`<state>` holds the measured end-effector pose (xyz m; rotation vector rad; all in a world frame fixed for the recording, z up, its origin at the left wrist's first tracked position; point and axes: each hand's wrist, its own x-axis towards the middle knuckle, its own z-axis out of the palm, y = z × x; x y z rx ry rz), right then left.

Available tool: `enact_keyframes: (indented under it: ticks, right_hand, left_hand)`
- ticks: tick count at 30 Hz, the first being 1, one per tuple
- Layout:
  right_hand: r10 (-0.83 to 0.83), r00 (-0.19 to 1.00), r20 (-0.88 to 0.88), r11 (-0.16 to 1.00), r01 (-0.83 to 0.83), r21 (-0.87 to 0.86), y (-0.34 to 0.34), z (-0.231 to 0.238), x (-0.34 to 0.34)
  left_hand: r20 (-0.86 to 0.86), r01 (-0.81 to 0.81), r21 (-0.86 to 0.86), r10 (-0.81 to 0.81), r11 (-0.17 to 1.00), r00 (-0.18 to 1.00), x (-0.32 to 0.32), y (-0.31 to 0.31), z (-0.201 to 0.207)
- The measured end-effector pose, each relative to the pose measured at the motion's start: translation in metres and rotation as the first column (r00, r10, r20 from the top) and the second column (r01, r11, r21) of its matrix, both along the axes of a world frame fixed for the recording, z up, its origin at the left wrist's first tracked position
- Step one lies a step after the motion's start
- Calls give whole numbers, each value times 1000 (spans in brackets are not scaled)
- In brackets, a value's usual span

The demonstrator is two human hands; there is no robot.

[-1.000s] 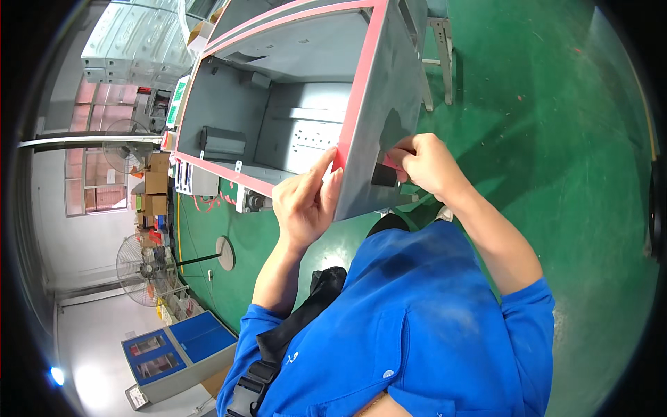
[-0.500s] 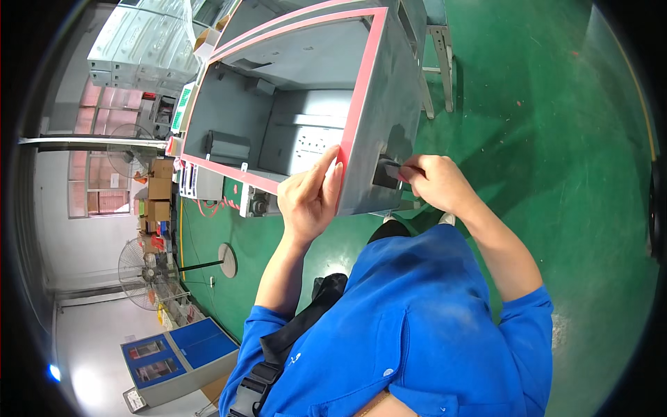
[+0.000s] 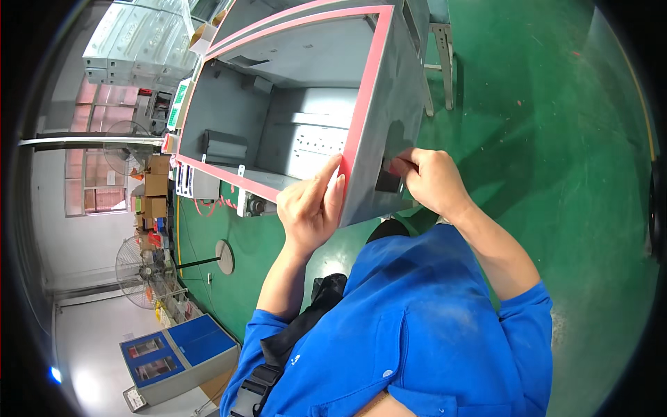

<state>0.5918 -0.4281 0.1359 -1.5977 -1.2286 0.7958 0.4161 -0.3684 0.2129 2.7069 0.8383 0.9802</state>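
A large grey metal cabinet [image 3: 379,111] lies in front of me with its open face to the left. Pink edging [image 3: 361,104] runs round that opening. My left hand [image 3: 306,212] rests at the near corner of the pink edging, forefinger and thumb stretched out, the other fingers curled. On the cabinet's right side is a dark rectangular cutout [image 3: 387,179]. My right hand [image 3: 434,179] is at the cutout's right edge with thumb and forefinger pinched together. Whatever those fingertips hold is blurred and hidden now.
A pale stand leg [image 3: 445,69] is beyond the cabinet on the green floor [image 3: 556,174]. Stacked metal boxes [image 3: 125,48] are at the far left. Standing fans [image 3: 142,272], cardboard boxes [image 3: 158,184] and a blue-and-grey cabinet [image 3: 201,342] line the left side.
My right hand stays at the cutout; the small grey piece seen at its fingertips earlier no longer shows clearly. My left hand stays on the edging while the view shifts slightly.
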Motion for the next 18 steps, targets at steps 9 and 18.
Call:
enact_keyframes:
  ticks: [9, 18]
  right_hand:
    - [56, 991, 122, 998, -54, -17, -7, 7, -2]
    - [77, 996, 47, 988, -70, -138, 3, 15, 6]
  left_hand:
    - [-10, 0, 10, 0, 1000, 1000, -1, 1, 0]
    - [-9, -3, 8, 3, 1000, 1000, 0, 0, 0]
